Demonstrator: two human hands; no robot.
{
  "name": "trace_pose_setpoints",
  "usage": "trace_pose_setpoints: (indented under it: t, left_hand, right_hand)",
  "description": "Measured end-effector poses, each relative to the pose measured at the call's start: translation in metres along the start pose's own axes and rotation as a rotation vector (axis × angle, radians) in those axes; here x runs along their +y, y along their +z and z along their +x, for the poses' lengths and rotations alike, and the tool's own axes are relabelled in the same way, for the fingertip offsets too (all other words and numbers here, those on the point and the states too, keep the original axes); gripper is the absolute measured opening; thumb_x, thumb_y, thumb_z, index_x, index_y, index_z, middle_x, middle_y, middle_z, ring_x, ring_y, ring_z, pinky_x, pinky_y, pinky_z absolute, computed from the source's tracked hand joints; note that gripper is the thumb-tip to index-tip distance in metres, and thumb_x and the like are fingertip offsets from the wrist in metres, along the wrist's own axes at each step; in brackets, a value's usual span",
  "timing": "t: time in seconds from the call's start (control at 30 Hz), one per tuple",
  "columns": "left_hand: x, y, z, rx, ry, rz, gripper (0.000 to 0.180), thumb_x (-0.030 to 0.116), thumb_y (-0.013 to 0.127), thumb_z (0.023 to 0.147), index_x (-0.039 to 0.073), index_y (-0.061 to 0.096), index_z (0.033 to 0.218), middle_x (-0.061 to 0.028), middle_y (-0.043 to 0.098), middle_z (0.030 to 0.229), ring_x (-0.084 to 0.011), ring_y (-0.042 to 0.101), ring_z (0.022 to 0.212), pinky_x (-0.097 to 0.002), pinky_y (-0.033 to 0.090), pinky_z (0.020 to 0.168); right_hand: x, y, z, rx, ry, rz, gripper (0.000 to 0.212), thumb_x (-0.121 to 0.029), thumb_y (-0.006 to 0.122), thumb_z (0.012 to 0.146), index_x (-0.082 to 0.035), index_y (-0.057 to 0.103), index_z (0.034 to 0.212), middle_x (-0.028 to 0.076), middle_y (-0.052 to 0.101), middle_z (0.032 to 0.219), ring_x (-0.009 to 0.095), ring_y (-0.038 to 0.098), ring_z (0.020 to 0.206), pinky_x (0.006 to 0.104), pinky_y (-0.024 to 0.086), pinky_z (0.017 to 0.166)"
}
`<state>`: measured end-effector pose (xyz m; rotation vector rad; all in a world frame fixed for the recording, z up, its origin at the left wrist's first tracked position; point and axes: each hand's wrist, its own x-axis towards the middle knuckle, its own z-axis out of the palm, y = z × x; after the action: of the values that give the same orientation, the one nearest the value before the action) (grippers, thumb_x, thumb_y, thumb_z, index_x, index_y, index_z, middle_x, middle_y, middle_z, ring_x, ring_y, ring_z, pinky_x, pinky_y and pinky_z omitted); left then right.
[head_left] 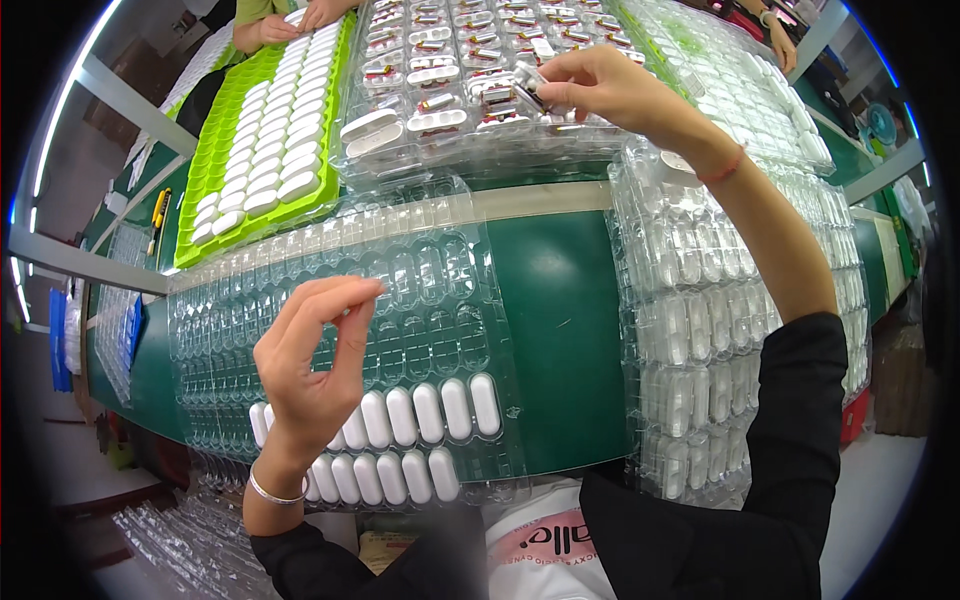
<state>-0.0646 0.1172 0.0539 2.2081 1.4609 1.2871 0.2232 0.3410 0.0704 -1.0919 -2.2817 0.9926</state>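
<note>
My left hand (312, 365) hovers over a clear plastic tray (420, 335), thumb and forefinger pinched together with nothing visible between them. Two rows of long white rounded cases (430, 413) fill the near end of that tray. Reaching far forward, my right hand (605, 88) pinches a small white-and-dark part (526, 82); its exact kind is too small to tell. That hand is above a stacked clear tray (400, 170) of opened white cases, several with red-and-silver cylindrical parts (437, 102) in or on them.
A bright green tray (220, 130) of white cases lies at the far left, with another person's hands (290, 25) at its back edge. Stacked clear trays (690, 320) of white pieces stand on the right. A yellow cutter (160, 210) lies left on the green table (560, 340).
</note>
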Motion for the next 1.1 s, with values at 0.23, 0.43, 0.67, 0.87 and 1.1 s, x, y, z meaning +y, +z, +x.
trace_pose_setpoints:
  t: [0.23,0.43,0.67,0.87,1.1]
  left_hand:
    - [0.028,0.032,0.015,0.068,-0.054,-0.252,0.031,-0.001,0.066,0.087,0.0,0.061,0.118,-0.0148,0.06,0.123,-0.0148,0.063,0.089,-0.0257,0.053,0.067]
    - [0.049,0.053,0.006,-0.056,-0.358,-0.531,0.037,0.004,0.07,0.087,0.0,0.057,0.121,-0.0108,0.066,0.105,-0.0137,0.065,0.087,-0.0268,0.055,0.072]
    - [0.048,0.057,0.002,-0.098,-0.318,-0.573,0.033,0.001,0.07,0.086,-0.001,0.061,0.118,-0.0077,0.068,0.094,-0.0125,0.066,0.086,-0.026,0.054,0.074]
    - [0.046,0.046,0.003,-0.192,-0.156,-0.215,0.032,0.001,0.075,0.08,0.0,0.066,0.111,-0.0097,0.066,0.102,-0.0142,0.063,0.091,-0.0276,0.05,0.082]
    - [0.044,0.051,-0.003,-0.222,-0.121,-0.415,0.033,0.003,0.077,0.078,-0.004,0.065,0.108,-0.0106,0.064,0.101,-0.016,0.06,0.092,-0.0288,0.049,0.084]
  right_hand:
    - [-0.054,0.06,-0.074,-0.455,0.088,0.904,0.035,-0.029,0.054,0.101,0.002,0.063,0.114,0.003,0.064,0.084,0.009,0.062,0.077,0.0206,0.05,0.063]
    - [-0.057,0.087,-0.108,-0.291,0.032,0.87,0.026,-0.024,0.055,0.1,0.0,0.061,0.107,0.003,0.063,0.089,0.009,0.059,0.081,0.0253,0.051,0.071]
    - [-0.048,0.09,-0.112,-0.474,0.108,1.092,0.031,-0.029,0.051,0.102,0.0,0.061,0.107,0.005,0.062,0.09,0.011,0.06,0.082,0.0261,0.05,0.074]
    - [-0.042,0.089,-0.112,-0.637,0.185,1.224,0.034,-0.03,0.05,0.102,0.001,0.063,0.106,0.007,0.063,0.089,0.011,0.062,0.077,0.0241,0.05,0.068]
    - [-0.04,0.098,-0.115,-0.762,0.213,1.276,0.036,-0.029,0.048,0.103,0.004,0.062,0.107,0.01,0.065,0.089,0.013,0.063,0.071,0.0231,0.051,0.06]
